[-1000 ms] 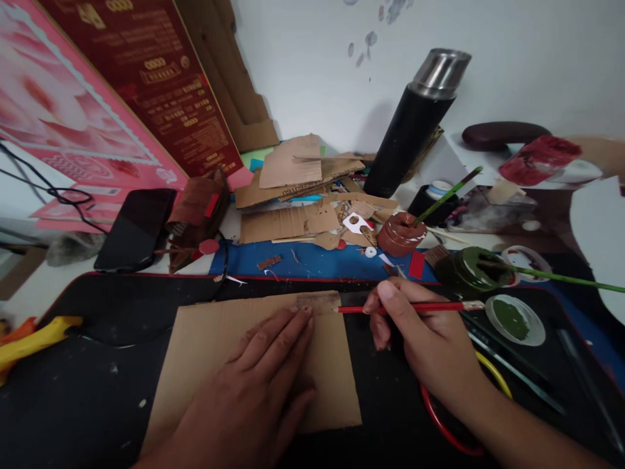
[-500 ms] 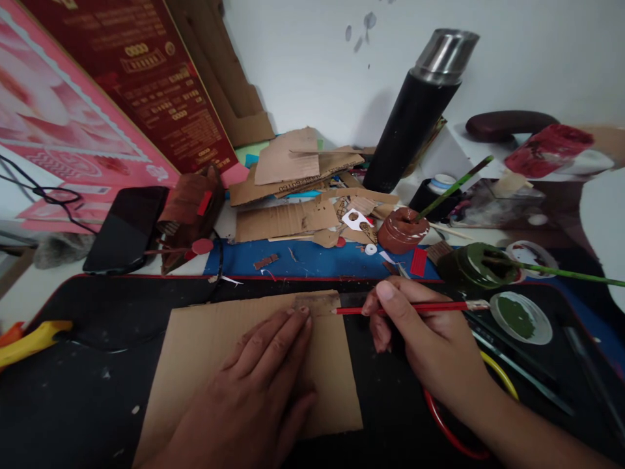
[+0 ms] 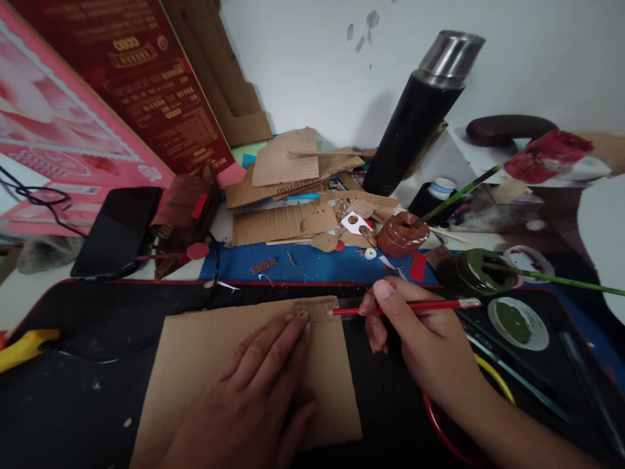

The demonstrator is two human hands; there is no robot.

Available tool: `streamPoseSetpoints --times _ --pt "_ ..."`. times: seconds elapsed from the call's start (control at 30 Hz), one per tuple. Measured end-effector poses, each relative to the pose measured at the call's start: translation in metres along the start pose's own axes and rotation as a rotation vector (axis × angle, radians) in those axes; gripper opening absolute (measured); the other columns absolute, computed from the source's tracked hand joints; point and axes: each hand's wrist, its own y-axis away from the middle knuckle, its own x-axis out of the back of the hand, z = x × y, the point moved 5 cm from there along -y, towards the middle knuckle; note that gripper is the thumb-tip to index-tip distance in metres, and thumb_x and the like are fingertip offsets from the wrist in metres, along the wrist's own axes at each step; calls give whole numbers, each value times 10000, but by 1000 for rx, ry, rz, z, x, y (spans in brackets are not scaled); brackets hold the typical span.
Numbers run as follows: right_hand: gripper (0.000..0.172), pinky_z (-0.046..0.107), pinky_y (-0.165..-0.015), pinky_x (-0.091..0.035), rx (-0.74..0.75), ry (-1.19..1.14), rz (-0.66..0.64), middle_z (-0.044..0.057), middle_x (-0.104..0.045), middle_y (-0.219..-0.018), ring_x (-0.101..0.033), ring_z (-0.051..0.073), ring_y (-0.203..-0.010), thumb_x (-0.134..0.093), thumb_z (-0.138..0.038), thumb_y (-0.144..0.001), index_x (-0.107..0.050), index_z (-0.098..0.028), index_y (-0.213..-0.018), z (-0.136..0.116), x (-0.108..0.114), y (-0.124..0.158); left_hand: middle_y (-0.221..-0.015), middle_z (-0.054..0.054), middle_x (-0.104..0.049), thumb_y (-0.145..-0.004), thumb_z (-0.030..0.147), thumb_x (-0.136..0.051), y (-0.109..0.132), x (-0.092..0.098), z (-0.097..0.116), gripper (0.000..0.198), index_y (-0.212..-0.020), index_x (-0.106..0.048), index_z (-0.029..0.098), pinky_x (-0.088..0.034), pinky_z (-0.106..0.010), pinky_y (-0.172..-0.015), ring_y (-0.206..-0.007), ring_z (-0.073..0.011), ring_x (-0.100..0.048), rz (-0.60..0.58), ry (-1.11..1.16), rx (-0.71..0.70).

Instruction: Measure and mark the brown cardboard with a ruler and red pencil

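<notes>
A tan sheet of cardboard (image 3: 195, 371) lies on the black mat. My left hand (image 3: 263, 371) rests on it with the fingers stretched flat, holding nothing. Its fingertips press the end of a clear ruler (image 3: 317, 306), which runs along the sheet's far edge and past its right side. My right hand (image 3: 415, 319) is closed around a red pencil (image 3: 439, 305). The pencil points left, its tip at the ruler near the sheet's upper right corner.
Cardboard scraps (image 3: 288, 218) are piled behind, beside a black flask (image 3: 415, 124). Brown (image 3: 398, 236) and green (image 3: 459, 270) paint jars with brushes stand at the right, near a lid of green paint (image 3: 517, 324). A phone (image 3: 117, 231) and a yellow-handled tool (image 3: 29, 348) lie left.
The pencil tip has shifted slightly left toward my left fingertips. My left hand keeps its place on the cardboard. The whole view has shifted a little.
</notes>
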Motion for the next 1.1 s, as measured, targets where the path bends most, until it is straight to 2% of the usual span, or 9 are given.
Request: streamPoseSetpoints --times 0.3,0.73,1.1 --pt "454 249 -493 -450 8 15 -6 -29 -607 -547 -584 128 -509 -583 -555 -1097 -736 -235 -814 -1 -1 -3 -1649 -100 -539 -1103 424 -368 3 0 -4 605 -1602 -492 105 -464 -387 -1117 -1455 -269 -525 -5 4 25" --pt "441 259 -480 -429 -13 11 -6 -27 -599 -546 -568 129 -506 -587 -550 -1095 -730 -248 -807 0 -3 -5 -1657 -123 -522 -1074 398 -450 3 1 -3 624 -1612 -484 85 -486 -389 -1138 -1458 -295 -517 -9 59 31" --pt "465 258 -474 -405 -46 -29 7 -28 -595 -533 -546 131 -492 -615 -600 -1067 -731 -226 -817 1 -5 -7 -1657 -127 -526 -1097 420 -423 5 -2 -3 666 -1673 -391 88 -483 -391 -1130 -1448 -298 -532 -23 53 30"
